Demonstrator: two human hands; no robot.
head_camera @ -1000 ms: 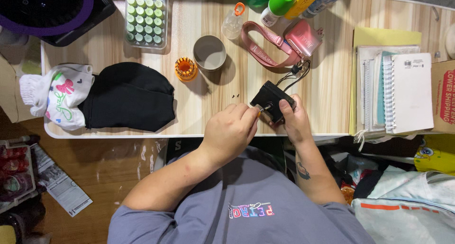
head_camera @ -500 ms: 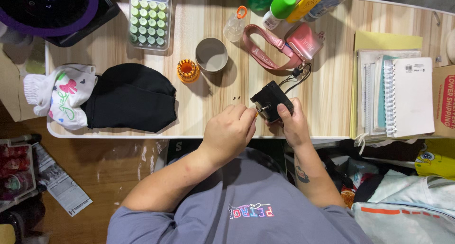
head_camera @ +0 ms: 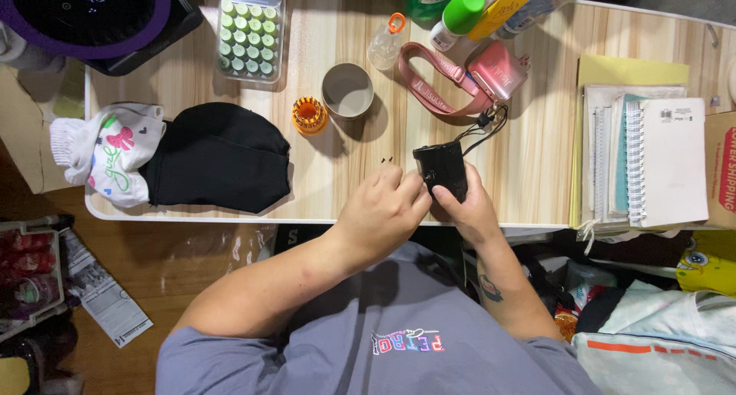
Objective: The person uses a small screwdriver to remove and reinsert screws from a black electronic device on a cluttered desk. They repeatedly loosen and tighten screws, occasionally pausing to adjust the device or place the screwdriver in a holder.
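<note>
A small black device [head_camera: 442,169] with a thin black cord sits near the front edge of the light wooden table [head_camera: 537,165]. My right hand [head_camera: 469,209] grips it from below and from the right side. My left hand [head_camera: 381,211] has its fingertips pinched against the device's left edge; whether a small tool is between them is hidden. Two tiny dark specks [head_camera: 387,159] lie on the table just above my left hand.
An orange round holder [head_camera: 309,115], a grey cup [head_camera: 347,90], a black knit cap [head_camera: 218,157] and a white printed cloth [head_camera: 107,161] lie to the left. A pink case [head_camera: 498,69] with strap, bottles [head_camera: 460,8], a green-keyed pad [head_camera: 249,31] and stacked notebooks [head_camera: 659,161] are behind and right.
Both hands stay on the black device in nearly the same place. The fingers of my left hand have shifted slightly along its left edge.
</note>
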